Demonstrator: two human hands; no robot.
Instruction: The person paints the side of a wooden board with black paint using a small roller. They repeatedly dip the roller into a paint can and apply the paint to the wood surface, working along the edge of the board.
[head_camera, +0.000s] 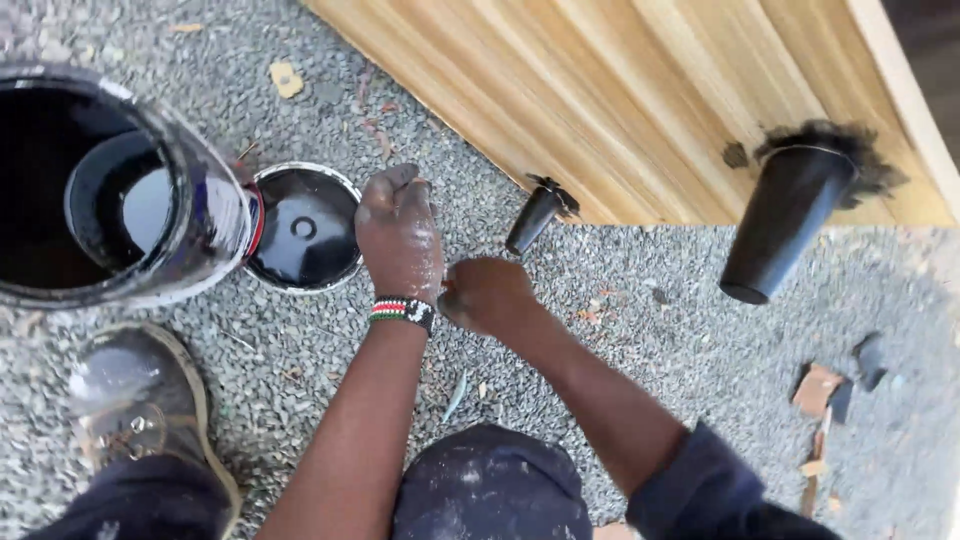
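Note:
My left hand (400, 240) is smeared with pale paint and wears a beaded bracelet (402, 311) at the wrist. Its fingers curl down over the gravel, just right of a round can lid (305, 228) coated in black paint, and I see nothing in them. My right hand (488, 295) is balled into a fist right beside the bracelet, with nothing visible in it. A large open paint can (120, 190) holding black paint stands close at the left, overlapping the lid's edge.
A small black brush (537, 215) and a large black brush (790, 220) lie against the edge of a slanted wooden panel (620, 90). My paint-spattered boot (135, 395) and knee (490, 485) rest on the grey gravel. Broken chips (830, 390) lie at the right.

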